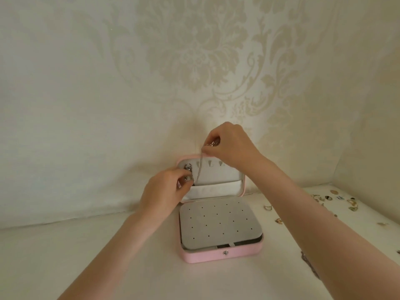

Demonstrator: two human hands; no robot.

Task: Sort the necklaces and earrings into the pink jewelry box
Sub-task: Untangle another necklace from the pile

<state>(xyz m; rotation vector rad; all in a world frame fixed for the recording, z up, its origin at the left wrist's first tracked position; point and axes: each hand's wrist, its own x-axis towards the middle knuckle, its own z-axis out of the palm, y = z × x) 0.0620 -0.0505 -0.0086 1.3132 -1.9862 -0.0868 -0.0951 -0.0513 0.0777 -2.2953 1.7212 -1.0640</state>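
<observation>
One head-worn wide-angle camera looked forward and slightly down from above the person's forearms, close over the table (138,267). It faced the wall (194,61) squarely, with the open box (220,255) near the frame's lower middle.

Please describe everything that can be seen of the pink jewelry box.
The pink jewelry box stands open on a white surface, its lid upright against the patterned wall. The outside looks like smooth pink leather, with a small metal snap on the front wall. The base holds a grey pad with rows of small holes, all empty. The lid lining is pale, with small hooks along the top and a pocket below. The left hand touches the lid's left edge; the right hand holds a thin chain before the hooks.
</observation>
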